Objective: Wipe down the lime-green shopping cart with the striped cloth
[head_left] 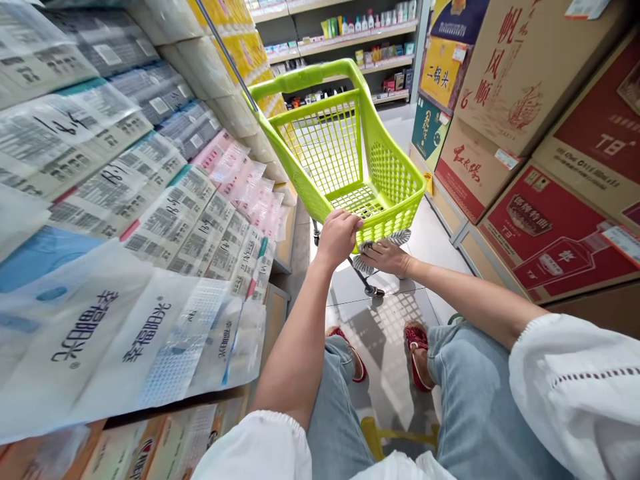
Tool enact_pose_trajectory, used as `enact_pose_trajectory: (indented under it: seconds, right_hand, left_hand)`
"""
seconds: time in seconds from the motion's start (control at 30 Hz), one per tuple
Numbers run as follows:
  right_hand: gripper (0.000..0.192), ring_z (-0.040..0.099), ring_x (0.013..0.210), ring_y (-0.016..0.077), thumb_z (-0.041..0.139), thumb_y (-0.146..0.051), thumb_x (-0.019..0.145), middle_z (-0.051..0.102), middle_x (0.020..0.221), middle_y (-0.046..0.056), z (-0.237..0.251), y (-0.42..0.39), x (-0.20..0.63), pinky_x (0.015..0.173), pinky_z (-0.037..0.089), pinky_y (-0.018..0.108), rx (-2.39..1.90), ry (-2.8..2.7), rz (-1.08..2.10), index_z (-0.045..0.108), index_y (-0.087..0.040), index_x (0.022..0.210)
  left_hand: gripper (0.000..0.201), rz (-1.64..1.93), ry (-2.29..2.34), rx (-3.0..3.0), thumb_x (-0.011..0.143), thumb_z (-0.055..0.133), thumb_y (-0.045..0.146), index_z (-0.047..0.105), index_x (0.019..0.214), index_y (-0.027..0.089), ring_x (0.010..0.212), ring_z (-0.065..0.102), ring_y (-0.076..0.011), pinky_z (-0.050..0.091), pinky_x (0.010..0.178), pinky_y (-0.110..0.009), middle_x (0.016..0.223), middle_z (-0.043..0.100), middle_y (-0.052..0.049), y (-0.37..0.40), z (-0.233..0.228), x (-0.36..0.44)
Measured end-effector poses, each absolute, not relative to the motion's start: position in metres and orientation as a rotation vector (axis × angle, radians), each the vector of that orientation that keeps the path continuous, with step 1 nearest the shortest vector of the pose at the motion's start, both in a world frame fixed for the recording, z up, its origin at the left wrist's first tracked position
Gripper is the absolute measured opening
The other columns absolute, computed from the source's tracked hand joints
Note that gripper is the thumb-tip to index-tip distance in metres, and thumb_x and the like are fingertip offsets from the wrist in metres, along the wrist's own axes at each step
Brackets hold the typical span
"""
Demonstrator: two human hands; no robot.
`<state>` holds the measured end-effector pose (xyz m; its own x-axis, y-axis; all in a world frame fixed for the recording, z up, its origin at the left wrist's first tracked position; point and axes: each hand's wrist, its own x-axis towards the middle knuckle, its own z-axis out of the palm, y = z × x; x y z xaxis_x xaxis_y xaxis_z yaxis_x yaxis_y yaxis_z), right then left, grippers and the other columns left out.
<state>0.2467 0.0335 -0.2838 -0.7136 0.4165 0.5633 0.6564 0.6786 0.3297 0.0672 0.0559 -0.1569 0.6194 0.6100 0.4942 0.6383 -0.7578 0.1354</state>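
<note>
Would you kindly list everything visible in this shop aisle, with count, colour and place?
shopping cart: one, lime green, centre aisle, basket empty
tissue packs: many, white, grey and pink, left shelves
cartons: several, brown and red, stacked right
bottles: many, mixed colours, far shelves
floor: grey tiles
shoes: two, red, below
left hand: gripping the cart's near rim
right hand: against the cart's lower front edge

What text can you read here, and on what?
"幸福阳光": white tissue packs.
"二锅头": yellow box.
"T8": red carton.
"T3": lower red carton.
Shelf labels, barcodes, small print: too blurred.
Left hand and right hand grip the green cart, which bears no text.
</note>
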Motion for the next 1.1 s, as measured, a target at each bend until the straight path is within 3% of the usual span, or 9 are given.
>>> enact_pose_trajectory:
  seconds: [0.2, 0.37, 0.7, 1.1]
  right_hand:
    - [0.024, 0.051, 0.085, 0.0139, 0.043, -0.021, 0.094, 0.064, 0.102, 0.003, -0.255, 0.030, 0.251, 0.075, 0.031, 0.032, -0.785, -2.378, -0.818, 0.060, -0.024, 0.110]
    - [0.027, 0.050, 0.102, 0.0166, 0.041, -0.022, 0.094, 0.061, 0.114, 0.005, -0.220, 0.029, 0.247, 0.085, 0.031, 0.035, -0.871, -2.210, -0.855, 0.056, -0.026, 0.117]
    - [0.026, 0.049, 0.090, 0.0152, 0.043, -0.027, 0.093, 0.063, 0.110, 0.000, -0.257, 0.031, 0.244, 0.076, 0.030, 0.035, -0.941, -2.326, -0.757, 0.056, -0.032, 0.116]
    - [0.027, 0.048, 0.087, 0.0144, 0.043, -0.023, 0.094, 0.064, 0.109, 0.001, -0.251, 0.006, 0.221, 0.072, 0.028, 0.034, -0.886, -2.317, -0.819, 0.057, -0.029, 0.116]
  left_hand:
    - [0.025, -0.903, -1.112, -2.774, 0.092, 0.037, 0.021, 0.062, 0.088, 0.020, 0.083, 0.056, -0.0189, 0.038, 0.097, -0.039, 0.086, 0.066, -0.004, 0.057, -0.162, 0.067]
    - [0.025, -0.931, -1.099, -2.822, 0.091, 0.037, 0.019, 0.061, 0.083, 0.020, 0.082, 0.056, -0.0177, 0.038, 0.097, -0.037, 0.082, 0.064, -0.003, 0.058, -0.161, 0.063]
    - [0.026, -0.919, -1.066, -2.946, 0.091, 0.040, 0.026, 0.063, 0.080, 0.020, 0.080, 0.054, -0.0184, 0.042, 0.085, -0.036, 0.076, 0.062, -0.004, 0.059, -0.155, 0.057]
    - [0.027, -0.936, -0.959, -3.071, 0.090, 0.042, 0.025, 0.066, 0.080, 0.018, 0.075, 0.053, -0.0168, 0.043, 0.079, -0.033, 0.073, 0.062, -0.004, 0.050, -0.148, 0.035]
